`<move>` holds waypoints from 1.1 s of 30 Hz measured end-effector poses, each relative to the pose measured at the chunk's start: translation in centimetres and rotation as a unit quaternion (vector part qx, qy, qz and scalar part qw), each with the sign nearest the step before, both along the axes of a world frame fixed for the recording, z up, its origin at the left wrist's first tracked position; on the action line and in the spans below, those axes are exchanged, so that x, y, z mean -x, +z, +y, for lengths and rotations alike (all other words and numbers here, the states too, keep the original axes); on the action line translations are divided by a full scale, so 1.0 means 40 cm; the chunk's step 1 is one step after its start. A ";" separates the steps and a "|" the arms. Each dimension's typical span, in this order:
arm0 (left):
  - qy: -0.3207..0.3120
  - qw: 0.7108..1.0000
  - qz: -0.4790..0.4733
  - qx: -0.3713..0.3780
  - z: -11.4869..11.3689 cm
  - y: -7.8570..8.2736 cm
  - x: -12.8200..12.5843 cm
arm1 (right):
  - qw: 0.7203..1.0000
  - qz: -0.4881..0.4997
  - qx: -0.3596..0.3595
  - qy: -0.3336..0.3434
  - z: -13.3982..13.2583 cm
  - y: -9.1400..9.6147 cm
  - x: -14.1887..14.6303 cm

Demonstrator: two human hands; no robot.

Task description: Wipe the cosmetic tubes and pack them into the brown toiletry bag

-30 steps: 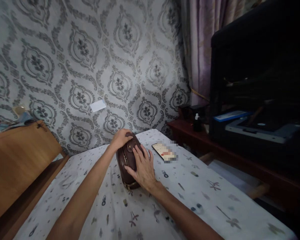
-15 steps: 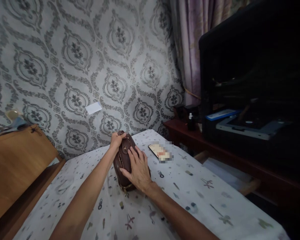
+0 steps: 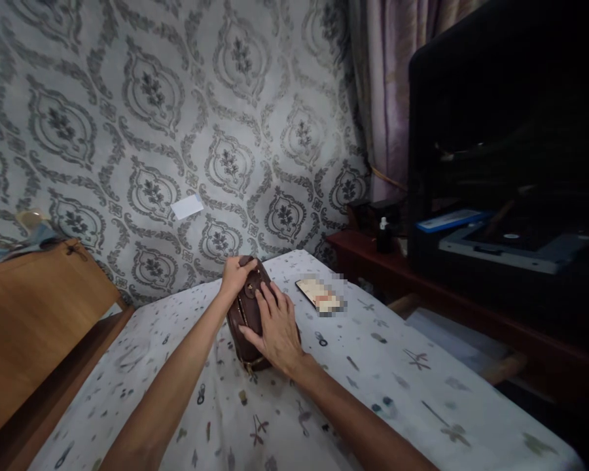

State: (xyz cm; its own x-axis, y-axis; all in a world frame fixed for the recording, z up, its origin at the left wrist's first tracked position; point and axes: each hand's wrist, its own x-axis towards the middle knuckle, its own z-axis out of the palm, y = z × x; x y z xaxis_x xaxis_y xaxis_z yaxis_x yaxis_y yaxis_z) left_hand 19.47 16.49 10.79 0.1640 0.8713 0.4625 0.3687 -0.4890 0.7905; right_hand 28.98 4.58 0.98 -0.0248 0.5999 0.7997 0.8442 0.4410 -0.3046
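A brown leather bag point(image 3: 251, 313) with zippers and a small metal emblem rests on the patterned white sheet point(image 3: 216, 418). At its far end my left hand point(image 3: 235, 277) has its fingers closed round the edge. My right hand point(image 3: 277, 330) lies spread across the bag's right side, thumb apart from the fingers and pointing left over the front. Zipper pulls show at the near end. To the right of the bag, and apart from both hands, a phone point(image 3: 313, 294) lies with its screen lit and partly pixelated.
A wooden board point(image 3: 39, 320) borders the sheet on the left. On the right stand a dark red table point(image 3: 356, 247), a small dark bottle point(image 3: 383, 237) and a big black screen-like object point(image 3: 495, 131). Patterned wallpaper point(image 3: 275, 85) rises behind, bearing a white card point(image 3: 187, 207).
The camera view has shifted slightly, so the scene sits a little further right. Both hands keep nearly the same places on the bag.
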 end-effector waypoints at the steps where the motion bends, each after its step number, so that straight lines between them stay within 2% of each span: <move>1: -0.007 1.000 0.001 0.006 -0.002 0.000 0.000 | 1.000 0.000 -0.001 -0.002 0.001 -0.001 0.000; 7: -0.057 0.996 0.001 0.066 0.013 0.028 0.033 | 1.000 -0.002 -0.013 -0.001 0.008 -0.009 -0.001; 10: -0.060 0.995 0.007 0.079 0.021 0.053 0.086 | 1.000 0.000 -0.024 -0.002 0.012 -0.013 -0.002; 13: -0.049 0.995 0.018 0.082 0.015 0.061 0.144 | 1.000 -0.001 -0.030 0.001 0.015 -0.015 -0.002; 18: -0.029 0.995 0.024 0.089 -0.001 0.025 0.181 | 0.999 -0.005 -0.034 -0.002 0.016 -0.017 0.000; 22: -0.014 0.996 0.006 0.085 0.011 -0.003 0.162 | 0.999 -0.004 -0.040 -0.006 0.017 -0.020 0.003; 27: 0.019 0.997 -0.033 0.064 0.027 -0.017 0.142 | 0.999 -0.007 -0.042 -0.005 0.019 -0.025 0.002; 33: 0.038 0.992 -0.111 0.046 -0.003 -0.043 0.143 | 0.999 -0.020 -0.047 -0.013 0.020 -0.028 0.001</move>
